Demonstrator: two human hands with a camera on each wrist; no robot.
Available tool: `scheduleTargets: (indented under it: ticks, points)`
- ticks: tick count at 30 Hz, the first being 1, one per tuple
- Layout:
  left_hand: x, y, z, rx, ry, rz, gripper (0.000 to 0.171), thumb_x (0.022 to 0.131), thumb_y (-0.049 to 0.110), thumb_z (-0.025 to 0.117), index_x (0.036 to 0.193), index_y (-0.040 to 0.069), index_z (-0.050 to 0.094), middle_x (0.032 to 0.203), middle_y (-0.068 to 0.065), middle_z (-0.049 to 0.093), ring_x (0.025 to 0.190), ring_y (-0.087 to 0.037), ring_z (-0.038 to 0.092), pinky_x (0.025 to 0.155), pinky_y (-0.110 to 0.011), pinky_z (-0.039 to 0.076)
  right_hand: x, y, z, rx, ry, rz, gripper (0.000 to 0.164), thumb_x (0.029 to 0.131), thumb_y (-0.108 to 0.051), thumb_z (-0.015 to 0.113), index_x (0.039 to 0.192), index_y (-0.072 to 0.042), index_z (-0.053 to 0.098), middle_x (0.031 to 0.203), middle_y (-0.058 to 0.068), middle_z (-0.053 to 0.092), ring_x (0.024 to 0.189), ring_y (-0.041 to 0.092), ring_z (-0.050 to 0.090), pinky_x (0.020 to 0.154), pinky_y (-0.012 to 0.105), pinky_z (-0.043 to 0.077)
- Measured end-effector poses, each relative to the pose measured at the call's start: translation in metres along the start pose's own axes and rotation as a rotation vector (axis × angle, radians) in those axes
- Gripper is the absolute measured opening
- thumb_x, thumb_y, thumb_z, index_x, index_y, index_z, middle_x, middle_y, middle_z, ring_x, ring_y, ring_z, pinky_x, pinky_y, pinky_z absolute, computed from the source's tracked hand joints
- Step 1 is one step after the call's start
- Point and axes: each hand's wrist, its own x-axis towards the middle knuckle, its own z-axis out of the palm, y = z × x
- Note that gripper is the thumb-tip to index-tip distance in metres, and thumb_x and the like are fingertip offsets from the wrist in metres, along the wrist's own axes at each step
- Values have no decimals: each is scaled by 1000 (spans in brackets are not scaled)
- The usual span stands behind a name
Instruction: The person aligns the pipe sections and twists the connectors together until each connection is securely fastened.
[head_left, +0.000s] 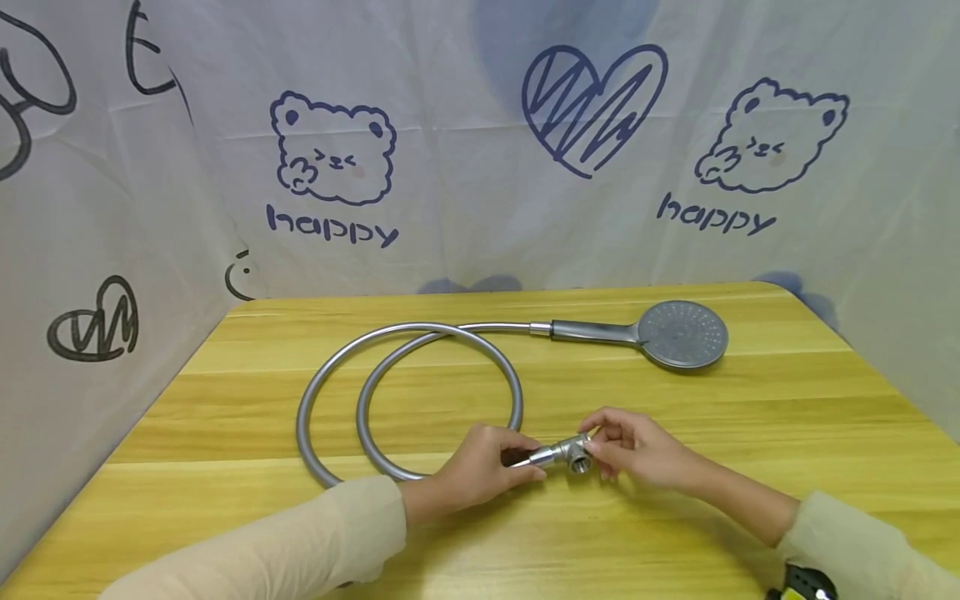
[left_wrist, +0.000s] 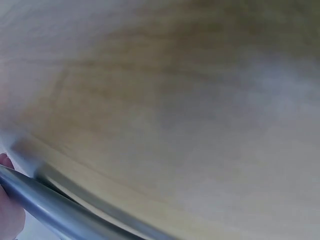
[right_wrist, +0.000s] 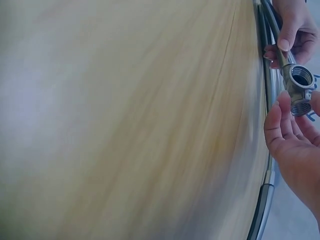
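Just in front of the table's middle, my left hand (head_left: pixel 476 468) grips the grey shower hose (head_left: pixel 306 417) close to its chrome end nut (head_left: pixel 545 455). A metal tee fitting (head_left: pixel 578 457) with threaded openings meets that nut. My right hand (head_left: pixel 641 450) pinches the tee from the right between thumb and fingers. Seen in the right wrist view, the tee (right_wrist: pixel 299 82) has two open threaded mouths facing the camera, with the right hand (right_wrist: pixel 295 145) below it. The left wrist view shows a stretch of hose (left_wrist: pixel 55 205) beside part of the left hand (left_wrist: pixel 10 215).
The hose loops over the wooden table (head_left: pixel 225 517) and joins a grey shower head (head_left: pixel 682 335) lying toward the back right. Behind the table hangs a pale cloth (head_left: pixel 465 192) with bear and heart drawings. A dark object (head_left: pixel 806 583) shows below the right sleeve.
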Motion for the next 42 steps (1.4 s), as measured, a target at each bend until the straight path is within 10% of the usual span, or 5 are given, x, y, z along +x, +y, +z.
scheduleTargets:
  ticks: [42]
  points:
    - [0, 1, 0, 59, -30, 48, 20, 77, 10, 74, 94, -1, 72, 83, -10, 72, 64, 5, 51, 57, -11, 47, -4, 8, 2, 31, -111, -61, 34, 85, 3, 57, 113, 16, 42, 85, 22, 58, 67, 4, 57, 54, 22, 50]
